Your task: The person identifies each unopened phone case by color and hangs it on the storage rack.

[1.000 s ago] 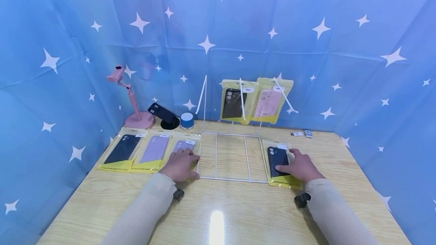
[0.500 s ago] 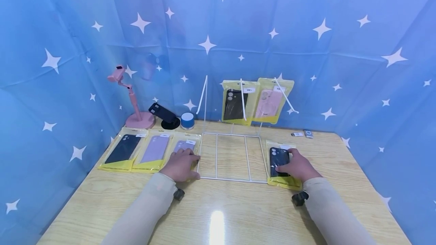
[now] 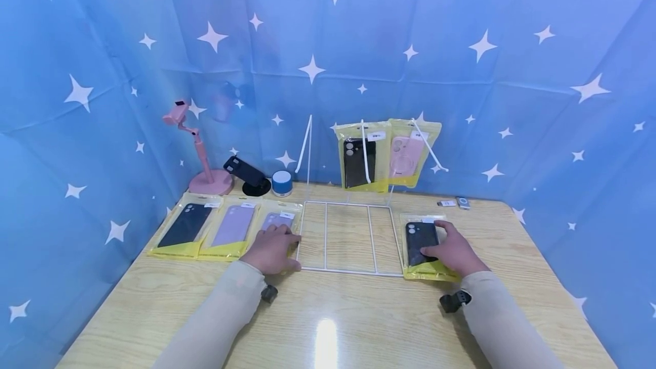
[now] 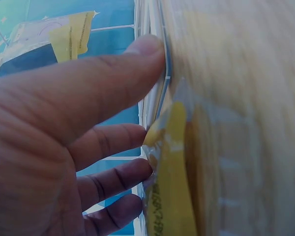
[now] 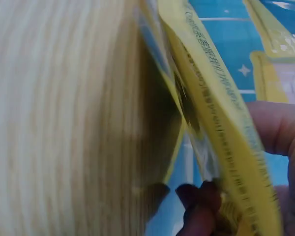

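My right hand (image 3: 457, 250) grips a bagged black phone case (image 3: 421, 242) at the right of the white wire rack (image 3: 348, 271). In the right wrist view, the thumb (image 5: 275, 125) is on one side of the yellow-bottomed bag (image 5: 221, 103) and fingertips (image 5: 201, 204) are on the other; its lower edge is tilted up from the table. My left hand (image 3: 271, 248) rests at the rack's left edge over a bagged purple phone case (image 3: 277, 219). Its thumb lies along the rack wire and its loosely extended fingers touch the bag's yellow end (image 4: 172, 167).
A bagged black case (image 3: 360, 164) and a bagged pink case (image 3: 406, 155) hang on the rack's hooks. Bagged black (image 3: 185, 225) and purple (image 3: 233, 225) cases lie left. Behind them stand a pink stand (image 3: 210, 182), a black phone holder (image 3: 247, 171) and a blue speaker (image 3: 282, 183).
The hanging bagged black case has swung slightly right, overlapping the pink one more. The right hand and its bag have shifted a little. The left hand has stayed put.
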